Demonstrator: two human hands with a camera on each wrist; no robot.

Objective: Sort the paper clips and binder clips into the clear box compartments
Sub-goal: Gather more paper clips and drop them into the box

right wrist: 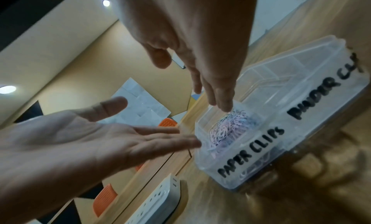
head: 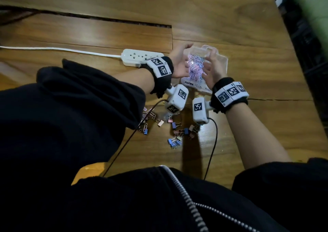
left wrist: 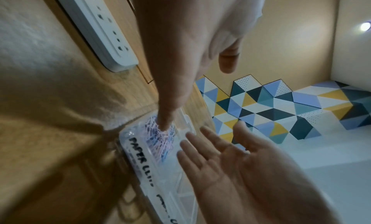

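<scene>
— What does the room look like?
— A wooden table (head: 204, 9) of warm brown planks, with a dark gap between two of them. A white power strip (head: 142, 58) lies on it, its cord running to the left edge.
— And the walls?
— Beige (left wrist: 281, 37), with round ceiling lights (right wrist: 106, 3) glowing. Panels of blue, yellow, white and dark triangles (left wrist: 271, 107) show past the table's edge.

Just left of my left wrist I see a white power strip (head: 142, 59) lying on the wooden table (head: 230, 18), its white cord (head: 53, 49) trailing further left. Beyond my fingertips stands a wall of coloured triangle panels (left wrist: 281, 107).
</scene>
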